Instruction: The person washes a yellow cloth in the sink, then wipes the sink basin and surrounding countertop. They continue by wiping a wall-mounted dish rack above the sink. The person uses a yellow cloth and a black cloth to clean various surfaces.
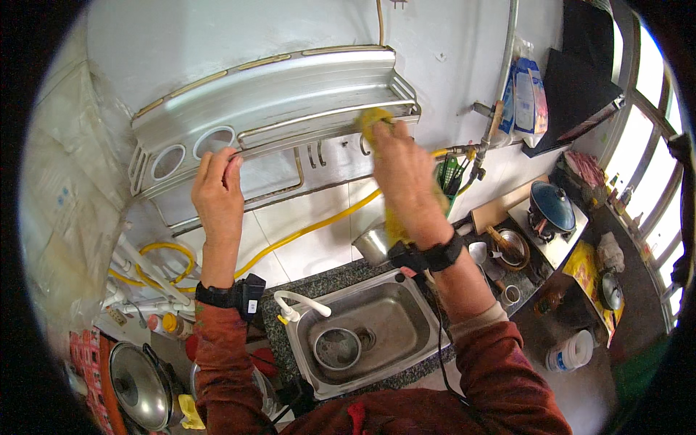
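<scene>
A metal wall rack (315, 92) with a raised front rail and two round holders is fixed to the wall before me. My left hand (218, 190) is raised at its front edge, with fingertips and thumb pinched on the edge beside the round holders. In my right hand (405, 171) is a yellow cloth (375, 117), pressed to the right part of the front rail. The rest of the cloth hangs below the palm, partly hidden by my hand and wrist.
Below is a steel sink (402, 321) with a white faucet (302, 304) and a metal bowl (337, 348). A yellow hose (310, 232) crosses the tiles. A metal pot (372, 244) stands behind the sink. To the right, a lidded pan (552, 205) sits on a stove. A lidded wok (138, 386) is at lower left.
</scene>
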`<state>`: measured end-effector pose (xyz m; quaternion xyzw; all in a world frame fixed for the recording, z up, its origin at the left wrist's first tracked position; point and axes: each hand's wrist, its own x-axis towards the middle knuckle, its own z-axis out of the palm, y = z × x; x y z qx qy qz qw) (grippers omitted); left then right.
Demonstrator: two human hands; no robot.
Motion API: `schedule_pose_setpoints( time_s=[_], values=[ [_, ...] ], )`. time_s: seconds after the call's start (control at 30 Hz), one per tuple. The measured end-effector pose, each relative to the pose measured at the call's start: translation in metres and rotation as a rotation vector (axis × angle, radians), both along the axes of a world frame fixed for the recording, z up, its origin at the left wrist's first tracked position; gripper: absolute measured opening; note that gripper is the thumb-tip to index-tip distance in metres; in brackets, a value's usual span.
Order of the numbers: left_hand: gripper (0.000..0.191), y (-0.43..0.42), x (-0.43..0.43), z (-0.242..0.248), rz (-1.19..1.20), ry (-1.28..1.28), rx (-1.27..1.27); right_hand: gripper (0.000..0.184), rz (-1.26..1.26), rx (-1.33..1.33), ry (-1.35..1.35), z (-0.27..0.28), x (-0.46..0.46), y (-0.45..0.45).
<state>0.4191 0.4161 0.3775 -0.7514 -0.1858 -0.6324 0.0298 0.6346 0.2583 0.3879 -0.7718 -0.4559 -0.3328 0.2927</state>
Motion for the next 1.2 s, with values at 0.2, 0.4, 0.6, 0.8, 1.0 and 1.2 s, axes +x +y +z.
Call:
schedule_pose_setpoints(
  time_s=[0.2, 0.4, 0.6, 0.8, 1.0, 1.2],
  values=[
    [0.011, 0.002, 0.002, -0.001, -0.007, -0.031, 0.008, 0.025, -0.161, 0.027, 0.122, 0.003, 0.022, -0.010],
    [0.011, 0.005, 0.002, -0.003, -0.014, -0.038, -0.010, 0.027, 0.079, 0.150, 0.253, -0.005, -0.036, 0.034],
    [0.014, 0.005, 0.002, -0.004, 0.003, -0.049, 0.023, 0.021, 0.314, 0.111, 0.286, 0.003, -0.112, 0.059],
    [0.015, 0.004, 0.000, -0.002, -0.025, -0.057, 0.048, 0.020, 0.364, 0.011, 0.021, 0.004, -0.126, 0.067],
    [0.011, 0.004, 0.001, -0.003, -0.015, -0.023, -0.032, 0.025, 0.107, -0.058, -0.091, 0.010, -0.045, 0.018],
    [0.012, 0.007, 0.003, -0.004, -0.022, -0.044, -0.024, 0.022, 0.046, 0.001, 0.142, 0.003, -0.064, 0.036]
  ],
)
